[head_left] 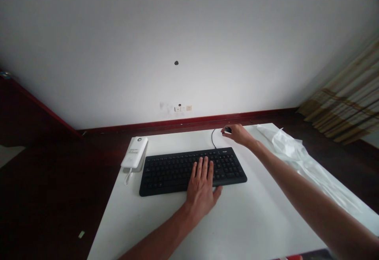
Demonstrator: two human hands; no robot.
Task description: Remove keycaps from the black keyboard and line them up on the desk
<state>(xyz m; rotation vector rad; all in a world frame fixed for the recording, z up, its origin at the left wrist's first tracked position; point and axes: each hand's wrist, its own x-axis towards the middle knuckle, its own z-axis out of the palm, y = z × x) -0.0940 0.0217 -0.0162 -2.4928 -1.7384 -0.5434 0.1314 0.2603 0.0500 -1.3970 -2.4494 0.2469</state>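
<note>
A black keyboard (168, 173) lies flat on the white table (237, 220). My left hand (201, 193) rests palm down across its middle, fingers stretched out over the keys and thumb beyond the near edge. From the keyboard's back runs a thin black cable (212, 138), curving to the table's far edge. Right of that cable, near the far edge, my right hand (235, 133) is closed, pinching a small black piece (227, 130). Whether this piece is the cable's end I cannot tell, as the fingers partly cover it.
A white box-like device (134, 153) with a short white cable loop (128, 177) is left of the keyboard. Crumpled clear plastic (284, 143) lies along the table's right side. Beyond stand a wall with a socket (189, 108) and a curtain (343, 98).
</note>
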